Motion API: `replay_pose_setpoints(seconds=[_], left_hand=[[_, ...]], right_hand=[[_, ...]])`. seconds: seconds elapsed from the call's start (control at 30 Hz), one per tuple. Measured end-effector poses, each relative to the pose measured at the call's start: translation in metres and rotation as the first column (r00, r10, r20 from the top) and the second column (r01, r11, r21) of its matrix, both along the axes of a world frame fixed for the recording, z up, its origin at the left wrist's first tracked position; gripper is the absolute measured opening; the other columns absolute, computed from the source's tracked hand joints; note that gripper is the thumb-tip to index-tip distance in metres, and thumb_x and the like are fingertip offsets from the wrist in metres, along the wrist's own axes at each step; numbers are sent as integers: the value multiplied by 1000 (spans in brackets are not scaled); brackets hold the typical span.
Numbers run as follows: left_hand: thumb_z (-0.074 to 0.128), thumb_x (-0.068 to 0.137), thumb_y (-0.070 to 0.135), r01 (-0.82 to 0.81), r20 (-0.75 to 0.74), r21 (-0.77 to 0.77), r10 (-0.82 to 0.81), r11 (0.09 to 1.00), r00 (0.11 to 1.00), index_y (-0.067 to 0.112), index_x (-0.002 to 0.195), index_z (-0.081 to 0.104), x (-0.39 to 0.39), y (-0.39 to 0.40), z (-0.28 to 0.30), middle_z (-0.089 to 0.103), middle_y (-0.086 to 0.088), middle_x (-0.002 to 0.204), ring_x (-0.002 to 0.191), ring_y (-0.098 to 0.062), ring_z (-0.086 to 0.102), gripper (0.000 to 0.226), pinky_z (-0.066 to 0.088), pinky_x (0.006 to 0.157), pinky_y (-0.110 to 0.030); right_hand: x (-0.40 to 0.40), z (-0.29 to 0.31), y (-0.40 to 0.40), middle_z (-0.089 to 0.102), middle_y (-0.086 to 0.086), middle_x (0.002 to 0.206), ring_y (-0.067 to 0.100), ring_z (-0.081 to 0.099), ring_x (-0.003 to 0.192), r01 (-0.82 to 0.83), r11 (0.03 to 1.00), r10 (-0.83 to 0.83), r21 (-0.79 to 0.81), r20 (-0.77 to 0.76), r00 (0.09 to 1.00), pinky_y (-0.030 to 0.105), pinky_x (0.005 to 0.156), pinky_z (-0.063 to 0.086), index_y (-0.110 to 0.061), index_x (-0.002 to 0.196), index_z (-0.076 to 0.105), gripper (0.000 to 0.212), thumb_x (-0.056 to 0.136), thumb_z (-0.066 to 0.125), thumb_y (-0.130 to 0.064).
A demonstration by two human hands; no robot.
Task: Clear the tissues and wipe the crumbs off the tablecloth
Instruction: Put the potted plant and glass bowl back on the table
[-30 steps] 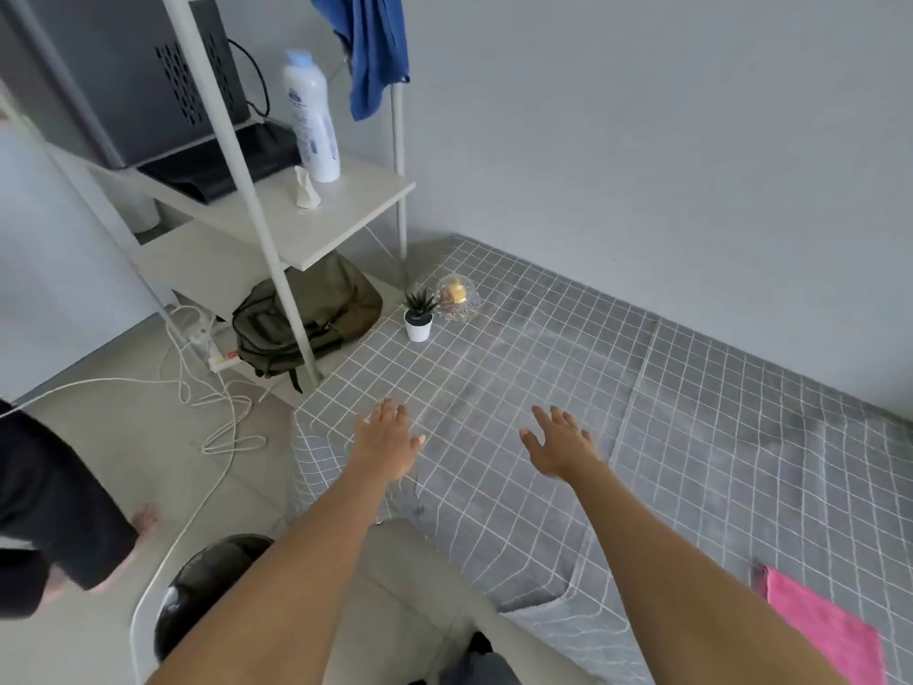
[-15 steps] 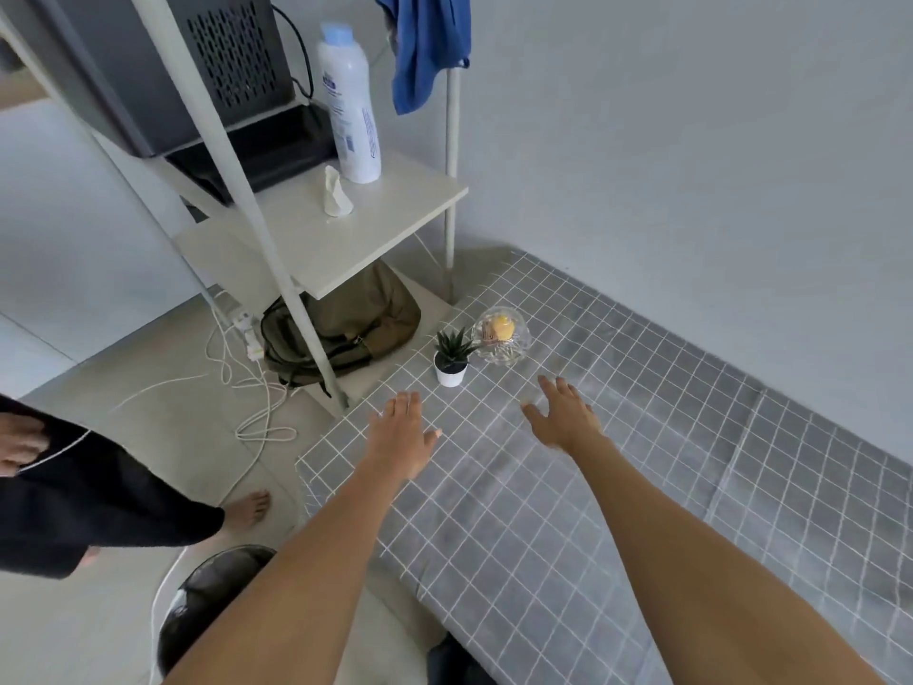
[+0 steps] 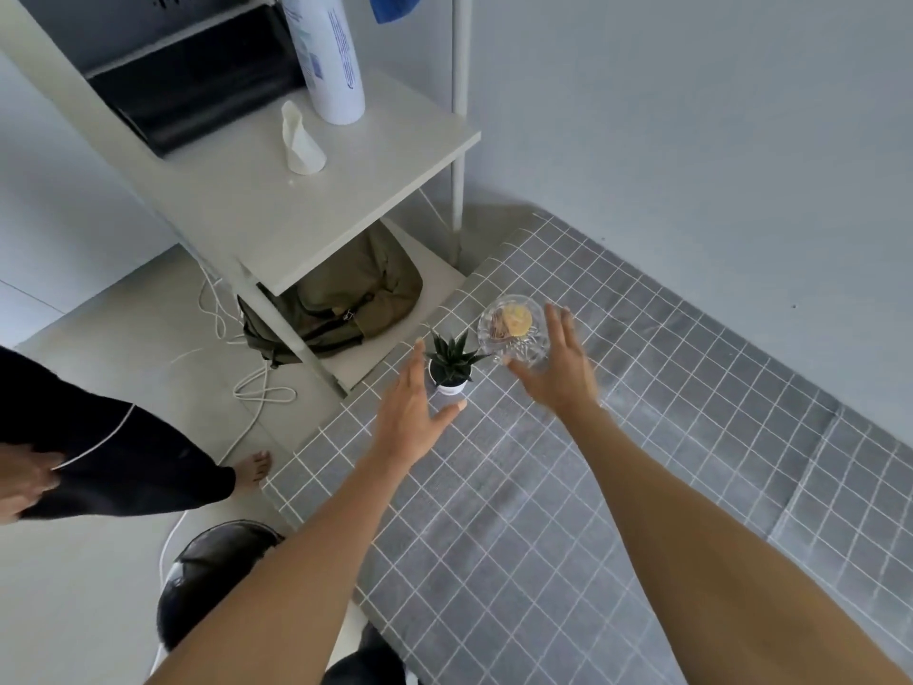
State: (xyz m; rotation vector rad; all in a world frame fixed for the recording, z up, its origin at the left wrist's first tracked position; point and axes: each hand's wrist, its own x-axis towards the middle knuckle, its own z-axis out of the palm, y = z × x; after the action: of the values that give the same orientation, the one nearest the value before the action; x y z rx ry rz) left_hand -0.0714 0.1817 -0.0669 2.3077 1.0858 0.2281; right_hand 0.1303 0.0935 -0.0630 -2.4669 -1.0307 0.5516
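Note:
A grey tablecloth [image 3: 568, 487] with a white grid covers the table. At its far left corner stand a small potted plant [image 3: 450, 365] in a white pot and a clear glass bowl [image 3: 514, 328] holding something yellow. My left hand [image 3: 412, 420] is open, fingers apart, just left of the pot with the thumb near its base. My right hand [image 3: 560, 360] is open beside the bowl's right side, close to it. A crumpled white tissue [image 3: 299, 140] lies on the shelf beyond the table.
A white shelf unit [image 3: 306, 205] stands past the corner with a tall white bottle [image 3: 331, 51] and a black device. An olive backpack [image 3: 346, 299] sits under it. A black bin [image 3: 212, 575] stands on the floor at lower left. Another person's leg [image 3: 113, 462] is at left.
Both hands have reached forward across the cloth to the far corner, the left arriving by the plant and the right by the bowl. My view has dipped and moved closer.

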Motion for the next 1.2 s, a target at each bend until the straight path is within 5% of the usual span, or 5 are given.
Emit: replay_pose_setpoints(seconds=[0.17,0.4,0.53,0.8,1.2], left_hand=[[73,76,46,-20,169,-6,21,1000,985,6,142,34,12,3,-15,62,-9,125,111,-25,61,87,50,95,-39],[73,80,37,-49,235,75,30,996,971,5,114,59,20,1,-30,67,-2,102,95,-18,62,48,51,88,-33],[74,81,31,-64,273,74,41,995,961,5,110,61,21,-2,-31,66,-3,102,95,-16,61,42,49,89,-28],[69,82,36,-72,305,57,51,996,951,2,113,59,16,-3,-19,66,-3,101,93,-17,63,47,54,84,-39],[67,85,39,67,291,104,-95,992,952,8,146,31,19,-28,5,63,-6,122,109,-20,62,78,52,93,-40]], right_hand=[[4,-17,10,1,7,161,37,20,143,-18,995,18,101,4,1000,63,103,34,-36,151,0,109,71,68,-62],[3,-35,22,24,16,153,36,31,139,-51,955,37,291,52,998,61,99,42,-23,147,12,117,59,76,-66],[3,-37,22,33,14,150,35,35,137,-41,953,23,299,62,998,58,103,39,-20,148,12,118,59,77,-66],[-1,-37,23,43,17,138,33,41,129,-15,931,-22,365,96,995,55,102,42,-16,146,17,113,62,77,-61],[-6,-37,-68,48,17,122,30,46,114,168,880,-262,444,159,952,37,106,30,-10,141,31,100,63,78,-52]])
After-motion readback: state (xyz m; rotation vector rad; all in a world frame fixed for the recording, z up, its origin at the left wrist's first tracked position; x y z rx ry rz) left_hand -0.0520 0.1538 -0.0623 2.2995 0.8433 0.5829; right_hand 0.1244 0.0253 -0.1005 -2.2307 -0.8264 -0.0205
